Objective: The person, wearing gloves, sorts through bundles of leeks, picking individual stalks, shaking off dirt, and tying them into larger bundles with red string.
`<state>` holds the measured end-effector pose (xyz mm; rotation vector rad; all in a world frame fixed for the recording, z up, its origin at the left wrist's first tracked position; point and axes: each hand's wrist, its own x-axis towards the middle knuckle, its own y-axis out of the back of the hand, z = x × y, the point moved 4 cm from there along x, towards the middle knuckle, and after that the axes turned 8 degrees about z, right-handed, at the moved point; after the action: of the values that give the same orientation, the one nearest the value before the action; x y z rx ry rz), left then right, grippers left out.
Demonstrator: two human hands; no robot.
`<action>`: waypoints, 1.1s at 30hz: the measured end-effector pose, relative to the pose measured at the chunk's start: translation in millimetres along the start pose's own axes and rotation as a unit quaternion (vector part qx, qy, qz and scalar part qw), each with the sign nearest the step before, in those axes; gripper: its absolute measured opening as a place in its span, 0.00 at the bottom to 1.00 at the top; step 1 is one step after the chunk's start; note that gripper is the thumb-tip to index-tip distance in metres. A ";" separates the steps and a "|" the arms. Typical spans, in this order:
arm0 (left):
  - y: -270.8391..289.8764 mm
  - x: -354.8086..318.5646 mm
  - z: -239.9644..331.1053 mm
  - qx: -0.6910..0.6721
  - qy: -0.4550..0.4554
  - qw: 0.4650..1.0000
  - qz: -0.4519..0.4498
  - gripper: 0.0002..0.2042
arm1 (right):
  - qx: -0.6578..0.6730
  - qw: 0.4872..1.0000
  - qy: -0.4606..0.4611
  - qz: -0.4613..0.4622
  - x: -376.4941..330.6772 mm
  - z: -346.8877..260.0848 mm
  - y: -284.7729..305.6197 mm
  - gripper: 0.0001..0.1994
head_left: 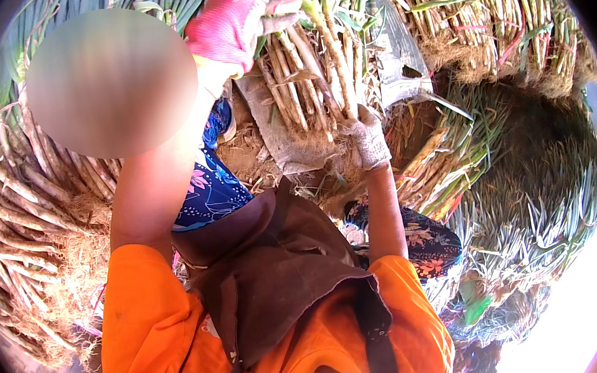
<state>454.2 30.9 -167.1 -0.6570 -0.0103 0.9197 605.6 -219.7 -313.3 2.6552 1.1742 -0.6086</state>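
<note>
Long green onions [293, 80] with pale stalks lie in front of me on a grey cloth-like sheet [261, 111], leaves pointing away. My right hand [367, 138], in a whitish knit glove, is closed around the root end of a green onion stalk [333, 55]. At the leafy end, my left hand [248, 13] wears a pink glove with greyish fingers. Those fingers stretch rightward with gaps between them, beside the leaves; I see nothing gripped in them. The upper edge cuts off part of this hand.
Piles of green onions [24, 210] with tangled roots lie on the left. Tied bundles [490, 27] stand at the far right, and more green onions [428, 168] lie near my right forearm. A blurred oval hides part of the left pile. My brown apron [276, 259] spans my lap.
</note>
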 end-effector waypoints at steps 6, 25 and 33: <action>28.4 -0.3 -104.0 0.046 0.192 0.972 0.124 0.40 | 0.050 0.996 -0.048 -0.051 -18.3 -4.9 -34.1 0.29; 41.2 -60.6 -189.0 -0.112 0.275 0.951 0.092 0.21 | -0.121 0.988 0.022 -0.095 -42.5 -26.8 -80.2 0.32; 59.9 -49.3 -166.6 0.066 0.243 0.962 0.103 0.10 | -0.094 0.960 0.252 -0.078 -40.0 -40.2 -83.2 0.13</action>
<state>426.3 -66.9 -320.2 -0.7535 0.5628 0.9272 531.8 -177.5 -259.3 2.6407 1.4874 0.1780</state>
